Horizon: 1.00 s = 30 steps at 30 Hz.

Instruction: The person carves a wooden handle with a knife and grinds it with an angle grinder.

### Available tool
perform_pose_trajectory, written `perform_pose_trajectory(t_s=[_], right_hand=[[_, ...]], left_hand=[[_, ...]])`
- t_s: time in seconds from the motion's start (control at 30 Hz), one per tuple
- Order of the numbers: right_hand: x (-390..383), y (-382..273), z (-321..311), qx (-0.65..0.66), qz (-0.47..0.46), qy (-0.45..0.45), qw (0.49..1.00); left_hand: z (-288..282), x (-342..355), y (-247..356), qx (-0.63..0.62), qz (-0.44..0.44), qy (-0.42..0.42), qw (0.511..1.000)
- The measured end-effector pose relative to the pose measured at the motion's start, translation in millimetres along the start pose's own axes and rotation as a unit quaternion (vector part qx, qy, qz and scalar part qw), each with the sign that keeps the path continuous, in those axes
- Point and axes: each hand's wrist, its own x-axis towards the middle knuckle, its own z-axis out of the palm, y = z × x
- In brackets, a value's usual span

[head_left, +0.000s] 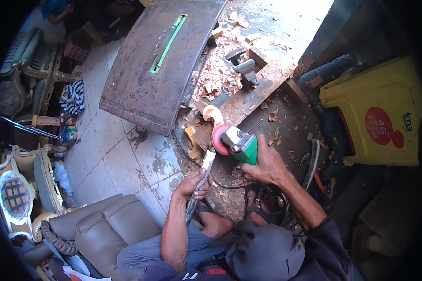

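My right hand [267, 164] is wrapped round the green and grey body of an angle grinder [241, 144]. Its pinkish-red disc [220, 139] lies against or very close to a curved piece of wood [207, 164]; exact contact is hard to tell. The far end of the wood curls into a freshly cut, orange-toned scroll, while the nearer length is pale and grey. Closed around that nearer length is my left hand [192, 185]. The wood's upper part is beside the corner of a low plank bench [258, 100].
A rusty metal saw table [136, 75] with a toothed blade in a green-edged slot stands ahead. Wood shavings [213, 82] and a metal vise [246, 70] are beyond the grinder. A yellow plastic stool [375, 112] is right; a black cable [234, 187] trails below. Chair frames [44, 182] line the left.
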Motion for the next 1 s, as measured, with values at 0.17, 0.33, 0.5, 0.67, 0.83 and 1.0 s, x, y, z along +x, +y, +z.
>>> perform_pose_trajectory(t_s=[0.17, 0.33, 0.5, 0.67, 0.83, 1.0], right_hand=[[4.0, -5.1, -2.4, -0.025, -0.035, -0.007, 0.999], [6.5, -9.7, -11.0, -0.035, -0.061, -0.022, 0.997], [4.4, -22.5, -8.3, -0.06, -0.055, 0.002, 0.997], [-2.0, -24.5, -2.0, -0.073, -0.076, 0.024, 0.994], [-5.8, -32.4, -14.9, -0.111, -0.086, -0.018, 0.99], [0.2, -25.1, -15.1, -0.103, -0.095, 0.009, 0.99]], left_hand=[[-12.5, 2.0, -0.8, 0.014, 0.015, -0.008, 1.0], [-12.1, 2.7, 3.7, 0.033, 0.012, 0.002, 0.999], [0.1, -5.5, 16.2, 0.103, 0.009, 0.056, 0.993], [6.6, -9.4, 15.8, 0.131, 0.011, 0.084, 0.988], [8.1, -11.0, 12.5, 0.176, 0.023, 0.123, 0.976], [15.0, -12.1, 18.7, 0.2, 0.02, 0.138, 0.97]])
